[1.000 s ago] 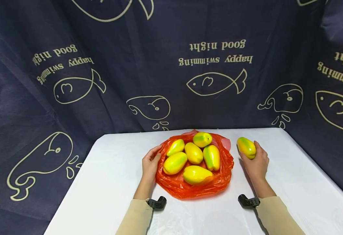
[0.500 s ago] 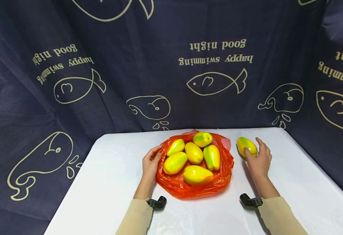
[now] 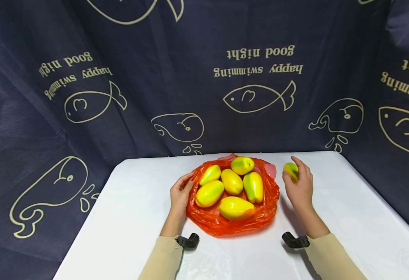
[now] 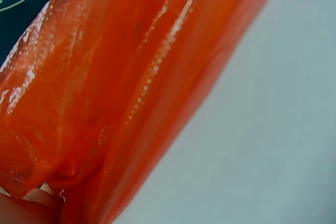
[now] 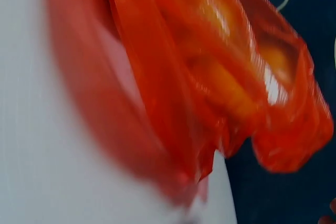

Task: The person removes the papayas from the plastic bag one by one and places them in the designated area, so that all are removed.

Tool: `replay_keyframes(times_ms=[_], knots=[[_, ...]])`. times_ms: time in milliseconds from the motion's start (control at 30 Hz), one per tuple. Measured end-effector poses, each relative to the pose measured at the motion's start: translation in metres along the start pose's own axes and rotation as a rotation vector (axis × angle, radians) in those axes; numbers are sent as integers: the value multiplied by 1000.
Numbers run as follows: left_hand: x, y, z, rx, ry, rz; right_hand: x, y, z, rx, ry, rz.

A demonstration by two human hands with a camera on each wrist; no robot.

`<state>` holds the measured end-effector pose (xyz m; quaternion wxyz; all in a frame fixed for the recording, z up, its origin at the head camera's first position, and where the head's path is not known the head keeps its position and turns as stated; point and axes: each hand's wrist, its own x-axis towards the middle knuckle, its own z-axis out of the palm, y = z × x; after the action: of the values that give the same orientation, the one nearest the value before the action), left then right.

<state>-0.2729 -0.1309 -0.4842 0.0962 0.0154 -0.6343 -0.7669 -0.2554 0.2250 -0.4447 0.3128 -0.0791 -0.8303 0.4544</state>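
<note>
A red plastic bag (image 3: 225, 229) lies spread on the table, its mouth turned up. Inside it sit several glossy yellow papayas (image 3: 232, 181), some with green patches. My left hand (image 3: 179, 198) holds the bag's left rim between thumb and fingers; the left wrist view shows a finger (image 4: 31, 208) against the red film (image 4: 131, 77). Right of the bag, one loose yellow-green papaya (image 3: 291, 170) rests on the table, partly hidden behind my right hand (image 3: 299, 190). That hand's fingers are spread and relaxed, gripping nothing. Its fingertips (image 5: 331, 214) barely enter the right wrist view.
A white table (image 3: 138, 217) carries everything. Dark blue cloth (image 3: 190, 77) with fish and whale drawings hangs behind it and along both sides. Each wrist wears a black camera band (image 3: 187, 241).
My right hand has let go of the loose papaya, drawn off to the right, then swung left in front of it. My left hand and the bag stay put.
</note>
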Motion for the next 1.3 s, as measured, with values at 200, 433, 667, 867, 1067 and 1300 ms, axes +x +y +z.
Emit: replay_keyframes(times_ms=[200, 433, 667, 867, 1067, 1300], knots=[[1, 0, -1, 2, -1, -18, -1, -17, 5, 45, -88, -69], [3, 1, -1, 20, -6, -12, 1, -35, 13, 92, -186, -162], [2, 0, 0, 20, 0, -5, 4, -42, 24, 97, -221, -169], [2, -2, 1, 19, 7, 27, 6, -45, 30, 118, -320, -132], [3, -4, 2, 14, -1, 23, 9, -40, 33, 58, -424, -133], [3, -4, 0, 11, 6, 17, 13, -31, 41, 29, -493, -127]])
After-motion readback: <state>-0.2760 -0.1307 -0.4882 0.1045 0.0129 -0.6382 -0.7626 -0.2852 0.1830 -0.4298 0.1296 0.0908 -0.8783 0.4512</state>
